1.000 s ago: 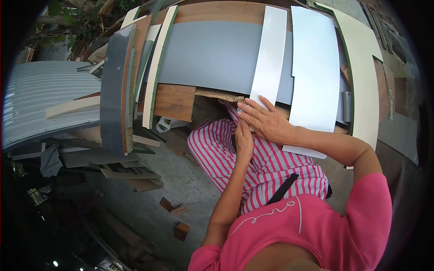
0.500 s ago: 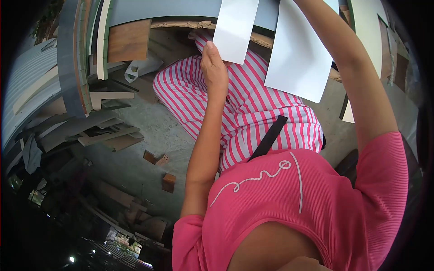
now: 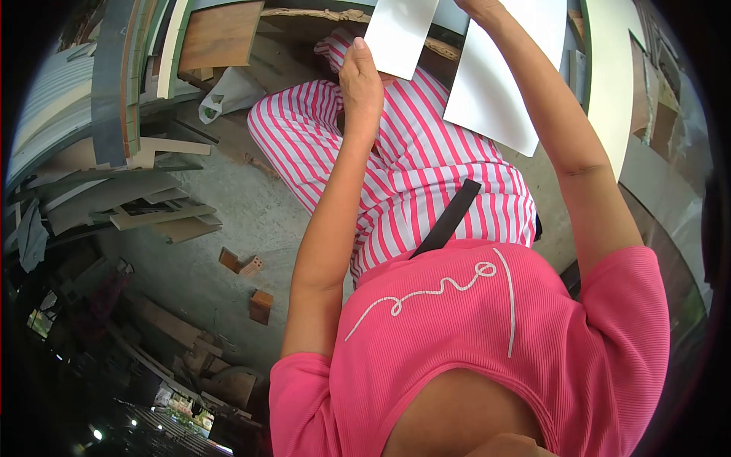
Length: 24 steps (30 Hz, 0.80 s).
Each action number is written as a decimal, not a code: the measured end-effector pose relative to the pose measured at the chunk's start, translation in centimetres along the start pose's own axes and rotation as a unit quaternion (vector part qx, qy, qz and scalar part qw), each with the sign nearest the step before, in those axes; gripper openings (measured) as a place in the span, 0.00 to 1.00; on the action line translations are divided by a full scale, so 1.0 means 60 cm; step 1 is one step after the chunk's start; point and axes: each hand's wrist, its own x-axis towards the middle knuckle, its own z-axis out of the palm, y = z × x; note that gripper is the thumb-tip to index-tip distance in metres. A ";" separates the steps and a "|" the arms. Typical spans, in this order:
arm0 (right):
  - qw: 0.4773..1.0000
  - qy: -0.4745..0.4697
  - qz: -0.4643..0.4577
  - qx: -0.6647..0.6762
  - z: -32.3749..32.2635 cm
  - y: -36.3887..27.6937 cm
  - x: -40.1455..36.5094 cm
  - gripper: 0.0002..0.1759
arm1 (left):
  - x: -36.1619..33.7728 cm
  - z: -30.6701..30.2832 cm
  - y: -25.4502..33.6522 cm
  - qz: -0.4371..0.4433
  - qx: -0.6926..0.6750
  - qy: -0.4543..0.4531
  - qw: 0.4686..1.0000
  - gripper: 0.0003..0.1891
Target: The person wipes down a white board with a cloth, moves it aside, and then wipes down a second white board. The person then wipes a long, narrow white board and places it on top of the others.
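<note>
In the head view, my left hand [image 3: 361,87] grips the lower left edge of a narrow white strip [image 3: 401,38]. Its thumb points up along the edge, and the other fingers go under the strip, mostly hidden. At the top edge of the picture, my right hand [image 3: 480,6] is bent over the upper part of a wider white sheet [image 3: 495,84]. The frame cuts off its fingers, so what they hold does not show. Both white pieces hang over the near edge of a grey-blue tabletop [image 3: 316,6], above my striped trousers [image 3: 419,137].
A ragged wooden edge [image 3: 320,14] runs under the tabletop. A brown wooden panel [image 3: 221,34] and a white plastic bag [image 3: 228,93] are on the left. Scrap boards [image 3: 152,202] pile up beyond, and small wooden blocks [image 3: 260,306] lie on the concrete floor [image 3: 228,190].
My right hand has come into view at the top, its forearm lower and further left. My left hand and the white pieces sit higher in the picture as the view has shifted.
</note>
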 end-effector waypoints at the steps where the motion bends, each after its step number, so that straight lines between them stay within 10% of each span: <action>1: 1.000 0.017 -0.005 -0.002 0.009 0.002 -0.008 0.21 | -0.001 0.001 0.001 0.000 0.005 0.011 1.000 0.33; 7: 0.952 -0.186 -0.049 -0.240 0.017 0.033 -0.120 0.28 | 0.009 -0.002 -0.023 0.086 0.119 0.066 0.987 0.29; 15: 0.945 -0.321 0.051 -0.024 -0.019 -0.065 -0.127 0.24 | 0.005 -0.006 0.005 0.036 0.067 0.062 0.995 0.26; 17: 0.911 -0.379 -0.138 -0.092 -0.013 -0.063 -0.152 0.25 | 0.003 -0.004 -0.012 0.048 0.096 0.086 0.990 0.22; 24: 0.908 -0.258 -0.048 -0.327 -0.059 0.193 0.037 0.25 | -0.009 -0.008 0.015 0.019 0.106 0.082 0.991 0.28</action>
